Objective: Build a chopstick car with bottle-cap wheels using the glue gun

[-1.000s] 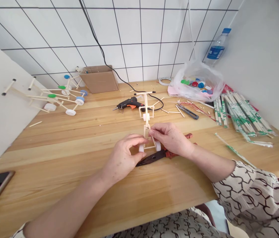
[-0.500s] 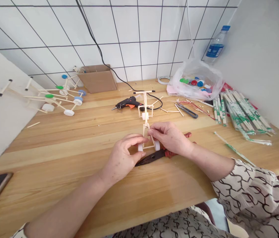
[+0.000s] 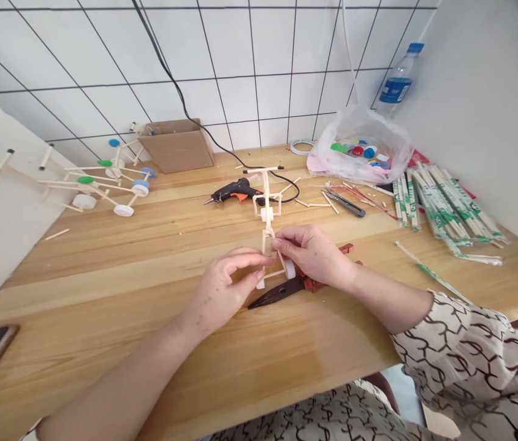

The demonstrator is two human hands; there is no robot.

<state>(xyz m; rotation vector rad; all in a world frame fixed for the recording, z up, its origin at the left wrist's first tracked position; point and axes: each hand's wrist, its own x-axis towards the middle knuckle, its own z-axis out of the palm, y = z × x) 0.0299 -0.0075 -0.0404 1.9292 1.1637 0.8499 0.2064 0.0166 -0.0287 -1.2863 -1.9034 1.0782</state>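
Tricycle (image 3: 268, 231): this stick model is standing mid-scene on the table (image 3: 116, 306), its handlebar (image 3: 263, 171) facing far, the glue gun (image 3: 235, 191) lying to its far left and the pliers (image 3: 281, 291) just near of it.
Frame: it is looking light and stiff, though its thin joints are probably being easily snapped.
White wheels: they are looking smooth, likely slipping or turning under fingertips.
Best hold: you are handling it more safely by pinching a leg beside a joint than by squeezing across.
Right hand (image 3: 311, 254): you are pinching the frame's right side, thumb and forefinger almost together.
Left hand (image 3: 224, 286): you are curling it half open at the left near wheel (image 3: 261, 284); whether it is gripping, you cannot tell.
Change: your left thumb is now covering more of that wheel, and the pliers' tip is showing clear; your right pinch is staying put.
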